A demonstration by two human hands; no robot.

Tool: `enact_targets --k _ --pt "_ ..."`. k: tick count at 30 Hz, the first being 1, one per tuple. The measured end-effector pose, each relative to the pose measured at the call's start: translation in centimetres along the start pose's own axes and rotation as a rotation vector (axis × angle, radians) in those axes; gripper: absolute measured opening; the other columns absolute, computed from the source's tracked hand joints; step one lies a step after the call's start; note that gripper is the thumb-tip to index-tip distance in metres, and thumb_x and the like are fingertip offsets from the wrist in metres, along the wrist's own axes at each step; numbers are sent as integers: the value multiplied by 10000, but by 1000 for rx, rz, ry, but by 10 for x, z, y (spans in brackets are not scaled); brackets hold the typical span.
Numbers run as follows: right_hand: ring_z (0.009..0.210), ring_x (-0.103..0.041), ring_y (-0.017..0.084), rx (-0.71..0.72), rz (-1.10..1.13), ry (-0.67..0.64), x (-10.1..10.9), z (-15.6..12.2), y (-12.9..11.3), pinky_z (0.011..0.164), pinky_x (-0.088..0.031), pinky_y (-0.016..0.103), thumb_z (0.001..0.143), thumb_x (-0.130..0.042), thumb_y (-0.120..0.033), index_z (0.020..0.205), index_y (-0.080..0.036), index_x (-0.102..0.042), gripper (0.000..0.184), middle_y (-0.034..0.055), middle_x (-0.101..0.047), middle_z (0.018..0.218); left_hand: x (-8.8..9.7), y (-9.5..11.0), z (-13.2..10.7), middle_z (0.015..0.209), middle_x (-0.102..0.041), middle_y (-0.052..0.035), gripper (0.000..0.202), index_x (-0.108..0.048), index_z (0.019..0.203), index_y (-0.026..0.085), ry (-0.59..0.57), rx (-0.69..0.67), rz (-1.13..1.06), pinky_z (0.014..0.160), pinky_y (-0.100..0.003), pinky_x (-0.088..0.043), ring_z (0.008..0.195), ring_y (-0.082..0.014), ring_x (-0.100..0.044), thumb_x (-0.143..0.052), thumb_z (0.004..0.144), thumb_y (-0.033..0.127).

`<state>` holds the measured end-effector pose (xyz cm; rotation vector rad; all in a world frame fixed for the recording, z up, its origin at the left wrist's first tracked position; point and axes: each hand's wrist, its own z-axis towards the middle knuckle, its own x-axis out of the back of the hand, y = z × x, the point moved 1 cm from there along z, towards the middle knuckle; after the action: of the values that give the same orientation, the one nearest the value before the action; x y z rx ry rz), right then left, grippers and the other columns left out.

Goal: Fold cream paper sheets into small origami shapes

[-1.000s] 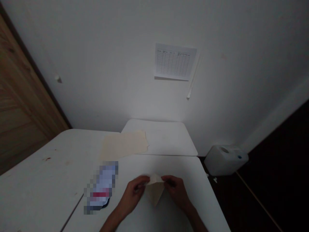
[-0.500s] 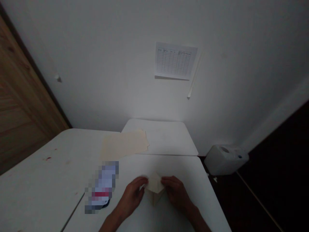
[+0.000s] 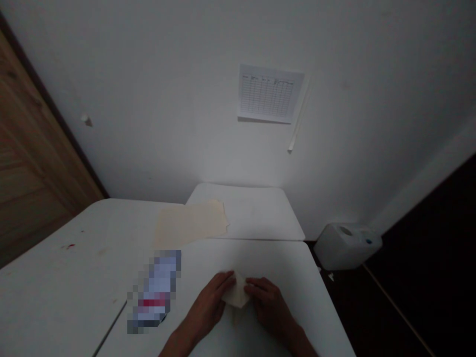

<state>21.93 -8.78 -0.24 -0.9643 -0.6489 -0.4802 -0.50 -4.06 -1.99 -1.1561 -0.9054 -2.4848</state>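
Between my two hands is a small piece of folded cream paper, with slanted edges and a point toward me. My left hand grips its left side, fingertips lying over the upper left edge. On the opposite side my right hand pinches the right edge, with the fingers bent. Both hands are low over the white table, and part of the paper is hidden under the fingers.
Cream sheets lie across the tables at the back left. A pixelated, phone-like object rests left of my hands. A printed chart hangs on the wall. A white plastic jug stands on the floor at right.
My hands have drawn slightly closer together over the folded paper. Its front point has dropped lower, and the fingers now cover more of the upper edges.
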Motion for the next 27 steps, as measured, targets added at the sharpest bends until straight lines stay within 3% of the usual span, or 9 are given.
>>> enact_targets --k 4,7,9,12,18,27 --pt "1038 -625 228 -136 257 111 2 1 -2 918 -490 372 777 -533 -139 1049 -245 -709 341 83 -675 1149 -2 2 3 1194 -643 -87 606 -576 1234 233 96 -3 -32 954 -424 -519 1122 -235 -596 -444 688 6" --pt "845 -667 221 -349 510 150 1 10 1 778 -526 342 822 -554 -299 999 -211 -724 261 83 -720 962 -2 7 6 1137 -655 -86 581 -575 1217 225 149 -23 -50 909 -392 -538 1060 -220 -617 -432 701 3" --pt "758 -668 211 -517 665 147 -1 20 5 709 -525 331 858 -533 -449 967 -182 -727 348 94 -720 919 0 11 9 1134 -650 -91 561 -562 1222 224 159 -46 -49 891 -380 -543 1045 -217 -618 -432 721 6" --pt "675 -646 190 -653 799 85 -6 35 10 635 -504 303 788 -580 -613 871 -147 -731 497 95 -709 861 2 18 13 1136 -647 -102 516 -541 1233 223 173 -115 -45 872 -364 -549 1028 -211 -621 -435 772 16" --pt "522 -477 105 -656 801 30 -13 44 10 521 -370 231 678 -712 -573 736 -108 -731 468 3 -596 591 2 24 11 1153 -653 -109 540 -506 1283 228 218 -184 42 893 -367 -543 1061 -217 -620 -424 799 3" --pt "523 -412 91 -694 842 36 -11 42 5 518 -316 227 663 -736 -527 736 -123 -724 410 -23 -558 574 1 23 5 1175 -667 -98 547 -531 1273 236 239 -174 143 893 -375 -547 1085 -236 -625 -432 787 6"
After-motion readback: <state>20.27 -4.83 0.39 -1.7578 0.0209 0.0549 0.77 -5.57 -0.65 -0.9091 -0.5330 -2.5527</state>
